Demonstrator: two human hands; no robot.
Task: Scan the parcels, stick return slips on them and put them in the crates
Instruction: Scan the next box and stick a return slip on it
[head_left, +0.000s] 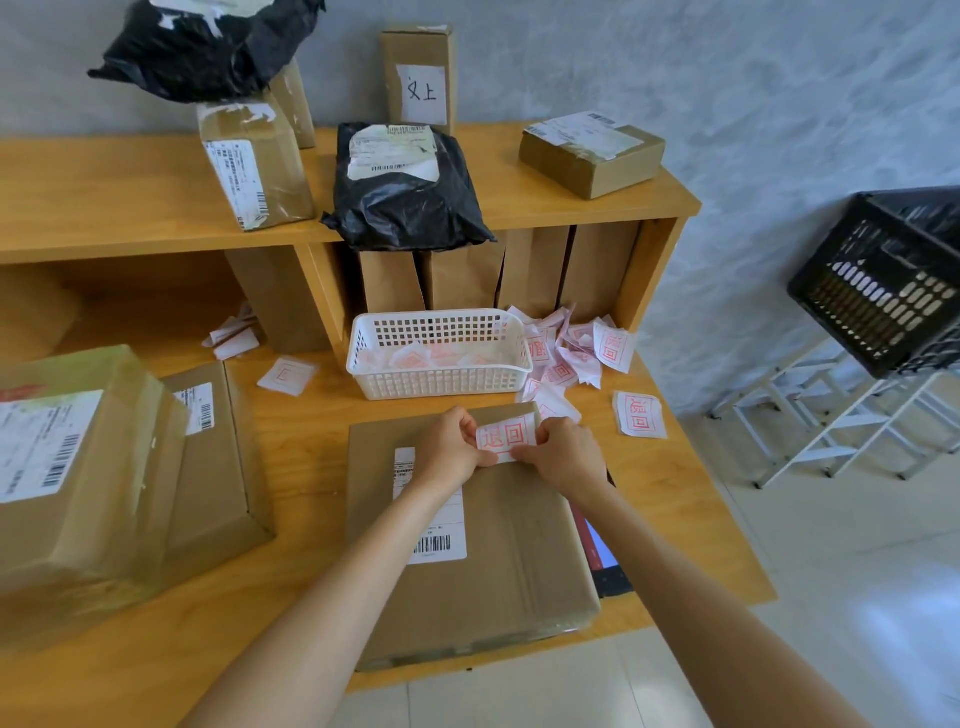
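One view only, worn on the person's head, looking forward and steeply down over a wooden desk (291, 467). The wide lens bends the edges. Both forearms run up from the bottom edge, so the desk's near part sits close under the camera; a shelf (156, 208) and grey wall (727, 78) lie farther ahead.

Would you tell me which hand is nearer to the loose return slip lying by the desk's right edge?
Right. The right hand is just left of that loose slip; the left hand is farther left, both pinching another slip over the parcel.
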